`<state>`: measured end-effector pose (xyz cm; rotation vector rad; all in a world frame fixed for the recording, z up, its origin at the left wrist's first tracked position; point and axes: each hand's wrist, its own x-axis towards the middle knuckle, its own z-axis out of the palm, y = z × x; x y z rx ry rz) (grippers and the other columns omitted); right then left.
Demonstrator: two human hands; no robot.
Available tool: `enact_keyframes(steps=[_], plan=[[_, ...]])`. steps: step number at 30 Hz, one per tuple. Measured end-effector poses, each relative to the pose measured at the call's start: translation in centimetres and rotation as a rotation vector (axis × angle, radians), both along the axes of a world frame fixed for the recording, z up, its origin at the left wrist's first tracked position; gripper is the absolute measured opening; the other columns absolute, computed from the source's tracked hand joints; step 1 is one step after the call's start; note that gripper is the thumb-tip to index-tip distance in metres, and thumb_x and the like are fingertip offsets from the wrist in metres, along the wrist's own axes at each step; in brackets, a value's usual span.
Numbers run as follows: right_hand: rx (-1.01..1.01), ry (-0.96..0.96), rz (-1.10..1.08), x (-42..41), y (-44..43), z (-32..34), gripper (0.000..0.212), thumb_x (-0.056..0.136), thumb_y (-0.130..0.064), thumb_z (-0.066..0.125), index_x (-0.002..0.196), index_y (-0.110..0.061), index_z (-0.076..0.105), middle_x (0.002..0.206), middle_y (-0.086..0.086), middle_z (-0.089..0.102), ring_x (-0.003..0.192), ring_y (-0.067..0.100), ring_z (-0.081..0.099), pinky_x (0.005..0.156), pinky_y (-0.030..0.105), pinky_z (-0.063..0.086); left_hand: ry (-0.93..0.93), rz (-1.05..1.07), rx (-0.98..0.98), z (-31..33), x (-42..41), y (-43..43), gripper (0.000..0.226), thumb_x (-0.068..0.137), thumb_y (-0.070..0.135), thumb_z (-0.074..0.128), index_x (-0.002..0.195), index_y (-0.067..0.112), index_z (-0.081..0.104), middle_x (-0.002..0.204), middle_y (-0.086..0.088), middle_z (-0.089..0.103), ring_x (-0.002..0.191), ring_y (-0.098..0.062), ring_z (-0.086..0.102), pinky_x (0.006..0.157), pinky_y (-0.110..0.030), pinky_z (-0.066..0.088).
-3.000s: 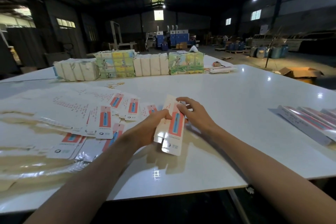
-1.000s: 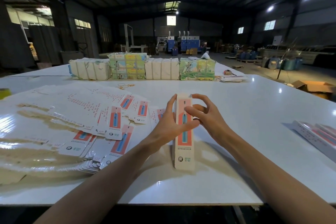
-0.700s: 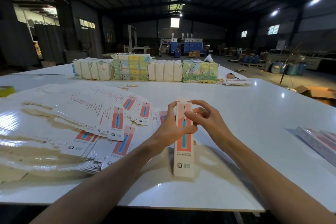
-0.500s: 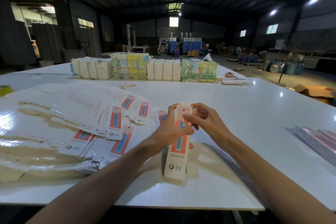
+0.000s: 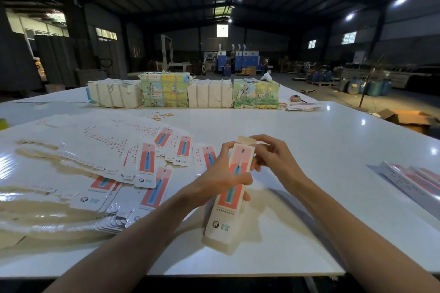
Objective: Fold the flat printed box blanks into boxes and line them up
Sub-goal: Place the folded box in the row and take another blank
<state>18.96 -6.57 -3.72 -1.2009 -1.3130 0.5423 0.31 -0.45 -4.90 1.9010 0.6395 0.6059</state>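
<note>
In the near middle of the table, left hand point(image 5: 221, 178): fingers curled round the mid-section of the box, thumb laid across its printed front, firm wrap.
Right hand point(image 5: 276, 162): fingers bent, tips pinching the box's upper right edge just below the flap; the exact contact is partly hidden by the box.
Box point(image 5: 228, 211): between both hands, tilted, upper end away from the person, lower end low over the table near its front edge; cannot tell if it touches the surface.
Box shape: long narrow rectangular tube, thin card, glossy white with a salmon-red panel and a blue stick-shaped figure, small logo near the lower end.
Top flap point(image 5: 247, 140): stands up open, plain brownish inside.
Flat blanks point(image 5: 147, 164): just left of the left hand, fanned overlapping heap, same red-and-blue print, rounded tabs, some brown undersides showing.
Folded boxes point(image 5: 414, 181): at the table's right edge, lying side by side, well apart from the hands.
Table point(image 5: 285, 131): white, smooth, shiny, lamp glints.
Bundles point(image 5: 164, 93): row of four at the far edge, strapped, two plain white, two colour-printed.
</note>
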Motion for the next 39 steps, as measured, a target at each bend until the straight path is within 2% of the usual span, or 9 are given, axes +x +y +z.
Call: enact_keyframes(steps=[4,7,9,12,16,20,25,35,39], plan=[[0.086,-0.179,-0.043,-0.1,0.1,0.2,0.032,0.11,-0.003,0.049,0.119,-0.012,0.078,0.097,-0.003,0.082,0.067,0.022,0.069,0.064,0.028,0.059,0.012,0.023,-0.04,0.5,-0.1,-0.2,0.077,0.078,0.03,0.078,0.135,0.048,0.029,0.121,-0.001,0.06,0.08,-0.028,0.08,0.072,-0.039,0.066],[0.029,-0.153,-0.013,-0.2,0.2,0.2,0.032,0.11,-0.005,0.047,0.12,-0.013,0.077,0.107,-0.004,0.081,0.09,0.022,0.078,0.078,0.035,0.065,-0.004,0.051,-0.061,0.3,-0.2,-0.1,0.077,0.079,0.027,0.078,0.134,0.048,0.028,0.12,-0.005,0.061,0.079,-0.03,0.08,0.072,-0.041,0.066],[-0.021,-0.036,0.051,-0.4,0.3,0.3,0.029,0.111,-0.018,0.05,0.117,-0.014,0.079,0.109,0.001,0.081,0.101,0.025,0.076,0.084,0.037,0.064,0.005,0.075,-0.002,0.1,-0.3,0.0,0.078,0.081,0.028,0.08,0.133,0.052,0.026,0.12,0.0,0.061,0.08,-0.027,0.08,0.068,-0.035,0.065],[-0.071,0.157,0.098,-0.4,0.2,0.8,0.038,0.108,-0.04,0.056,0.106,-0.012,0.082,0.107,0.009,0.08,0.1,0.029,0.077,0.075,0.033,0.063,0.05,0.072,0.088,0.2,-0.3,-0.3,0.079,0.076,0.04,0.078,0.126,0.064,0.022,0.118,0.017,0.055,0.088,-0.021,0.076,0.058,-0.019,0.059],[-0.127,0.269,0.107,0.0,0.2,0.7,0.02,0.1,-0.026,0.071,0.102,-0.009,0.082,0.1,0.019,0.079,0.093,0.031,0.078,0.068,0.033,0.062,0.073,0.073,0.113,0.4,-0.3,-0.4,0.08,0.075,0.042,0.078,0.12,0.07,0.018,0.11,0.027,0.051,0.093,-0.018,0.07,0.051,-0.009,0.052],[-0.176,0.354,0.098,0.1,0.3,1.0,0.012,0.096,-0.017,0.075,0.096,-0.01,0.085,0.1,0.021,0.079,0.093,0.033,0.078,0.067,0.037,0.063,0.058,0.062,0.108,0.5,-0.7,-0.1,0.09,0.076,0.03,0.084,0.128,0.068,0.02,0.114,0.016,0.058,0.084,-0.027,0.077,0.066,-0.03,0.065],[-0.162,0.332,0.089,0.3,0.3,0.9,0.015,0.098,-0.006,0.071,0.091,-0.007,0.084,0.099,0.018,0.079,0.09,0.029,0.079,0.065,0.035,0.062,0.039,0.032,0.086,0.7,-0.8,-0.5,0.091,0.077,0.026,0.082,0.134,0.062,0.02,0.117,0.001,0.059,0.081,-0.028,0.079,0.071,-0.037,0.067],[-0.179,0.285,0.182,0.2,0.4,0.5,0.023,0.106,-0.016,0.061,0.11,-0.01,0.084,0.111,0.015,0.079,0.104,0.027,0.076,0.077,0.029,0.061,-0.017,0.057,-0.052,0.3,-0.1,0.2,0.081,0.082,0.021,0.08,0.13,0.058,0.027,0.12,-0.007,0.059,0.073,-0.03,0.079,0.061,-0.035,0.063],[-0.125,0.3,0.125,-0.8,0.9,-0.3,0.023,0.099,-0.018,0.073,0.118,-0.005,0.077,0.108,0.016,0.08,0.106,0.033,0.076,0.088,0.034,0.064,-0.08,0.104,-0.14,0.2,0.0,0.6,0.079,0.082,0.02,0.081,0.123,0.065,0.029,0.122,-0.01,0.058,0.076,-0.033,0.079,0.061,-0.036,0.063]])
